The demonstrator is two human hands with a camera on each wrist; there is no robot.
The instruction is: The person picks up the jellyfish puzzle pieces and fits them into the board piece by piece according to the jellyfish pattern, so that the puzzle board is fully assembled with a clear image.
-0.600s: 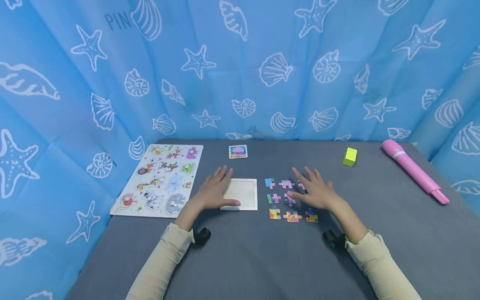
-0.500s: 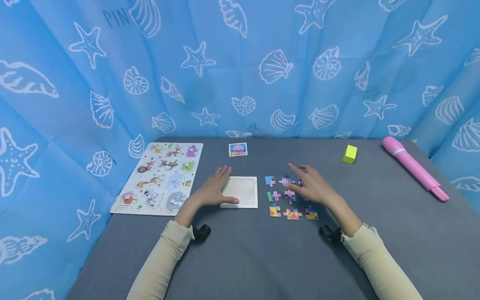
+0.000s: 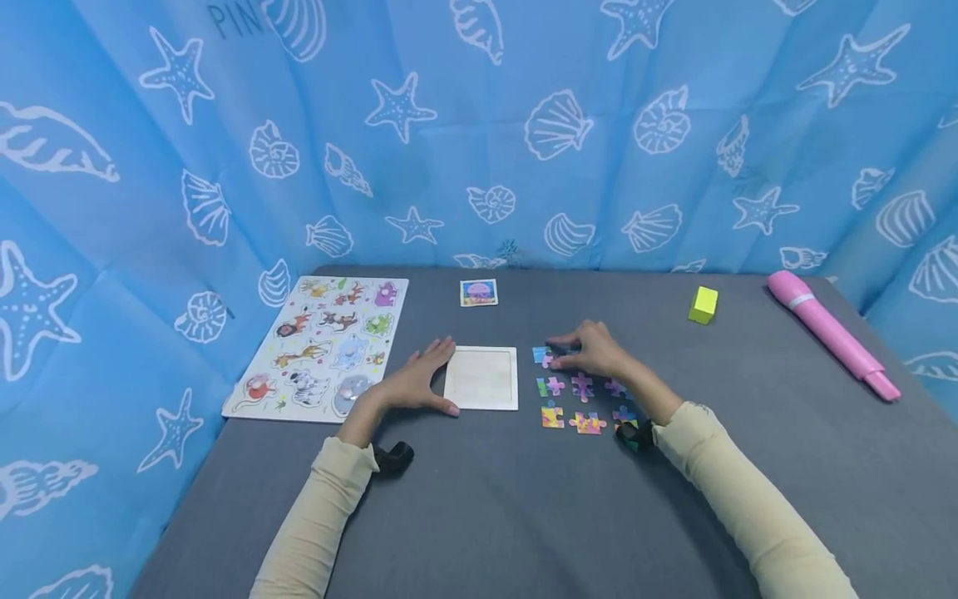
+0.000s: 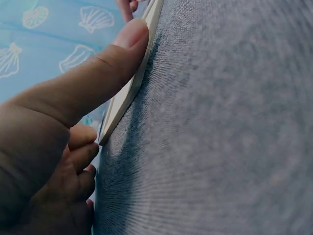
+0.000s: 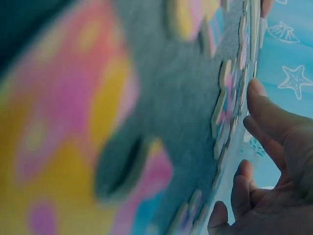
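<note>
A shallow white wooden tray [image 3: 481, 378] lies on the dark grey table. My left hand [image 3: 407, 384] spans its left side, fingertips at the far corner and thumb at the near corner; in the left wrist view the thumb of this hand [image 4: 73, 93] lies along the edge of the tray [image 4: 122, 105]. Right of the tray, several jigsaw pieces [image 3: 588, 423] are laid in rows. Over the far row, my right hand [image 3: 599, 351] has thumb and forefinger apart beside the far-left piece [image 3: 540, 355]. In the right wrist view that hand [image 5: 288, 161] shows nothing between its fingers; whether it touches the piece is unclear.
An animal peg board [image 3: 318, 348] lies at the left. A small picture card [image 3: 479, 292] is behind the tray. Farther right are a yellow-green block [image 3: 703, 305] and a pink microphone-shaped toy [image 3: 834, 335]. A blue shell-patterned curtain [image 3: 479, 133] hangs along the back.
My right hand has moved left over the far row, its thumb and forefinger closer together. My left thumb has shifted from the tray's surface to its near-left corner. The head view has shifted slightly.
</note>
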